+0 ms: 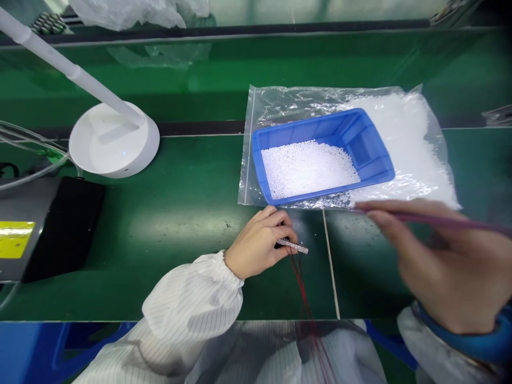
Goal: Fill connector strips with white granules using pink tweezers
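My left hand (266,237) is closed around a small pale strip (295,245) with dark dots along its top, low over the green bench. Thin red and dark wires (303,290) trail from the strip over the bench edge to my lap. My right hand (444,261), blurred by motion, pinches a slim purple pen-like tool (424,217) held roughly level, its tip near the bag's lower edge. In front of both hands, a blue plastic bin (324,193) holds many tiny white beads (310,168).
Under the bin lies a clear zip bag (416,133) full of white material. A white lamp base (114,141) with a slanted pole stands at the left. Nearer is a black and grey box (60,229) with a yellow label and cables. Crumpled plastic (132,12) lies beyond the back ledge.
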Motion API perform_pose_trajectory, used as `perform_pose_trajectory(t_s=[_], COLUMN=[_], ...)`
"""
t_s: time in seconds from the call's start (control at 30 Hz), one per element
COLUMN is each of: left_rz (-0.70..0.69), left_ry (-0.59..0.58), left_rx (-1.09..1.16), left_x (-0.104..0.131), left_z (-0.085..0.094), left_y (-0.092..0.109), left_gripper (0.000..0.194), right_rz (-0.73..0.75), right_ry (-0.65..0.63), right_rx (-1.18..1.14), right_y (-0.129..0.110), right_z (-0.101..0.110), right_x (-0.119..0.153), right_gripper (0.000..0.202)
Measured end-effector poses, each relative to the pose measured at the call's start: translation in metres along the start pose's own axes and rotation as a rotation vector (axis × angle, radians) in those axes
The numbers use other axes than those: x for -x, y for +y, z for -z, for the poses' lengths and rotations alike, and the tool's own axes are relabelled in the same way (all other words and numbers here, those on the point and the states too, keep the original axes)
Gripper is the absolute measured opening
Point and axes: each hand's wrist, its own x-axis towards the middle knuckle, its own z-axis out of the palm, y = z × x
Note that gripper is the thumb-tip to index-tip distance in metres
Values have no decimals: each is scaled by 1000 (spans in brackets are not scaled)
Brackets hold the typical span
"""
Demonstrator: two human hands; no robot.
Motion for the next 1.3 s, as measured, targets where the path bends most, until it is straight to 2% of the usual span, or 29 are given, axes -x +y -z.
perform_pose_trajectory(t_s=[0.07,0.17,0.27,0.33,0.53,0.9,1.0,1.1,1.2,1.3], left_rz=[11,16,13,11,-3,6,5,2,8,22], left_ry=[-11,-23,-32,-35,-27,-39,-34,-36,-57,-64], left_rx=[4,12,15,13,15,19,10,-7,-17,-22], left_x=[0,1,1,1,1,2,2,1,0,0], left_z=[1,2,3,3,3,4,3,3,2,0], left_y=[1,0,0,-1,-2,-2,-2,-2,-1,0], left_gripper=[9,9,8,7,7,7,8,13,17,17], right_rz=[3,2,11,25,110,139,100,17,-73,-102], right_ry=[46,-24,-85,-106,-125,-114,-49,3,-95,-200], right_rx=[67,-4,-10,33,47,52,34,-71,-231,-315], right_y=[11,27,39,43,46,47,37,22,14,13], right_z=[-3,-23,-45,-53,-52,-53,-36,-14,-3,-10], right_x=[-21,-46,-58,-59,-56,-57,-53,-38,-12,15], right_gripper=[15,9,6,4,4,6,6,7,7,11])
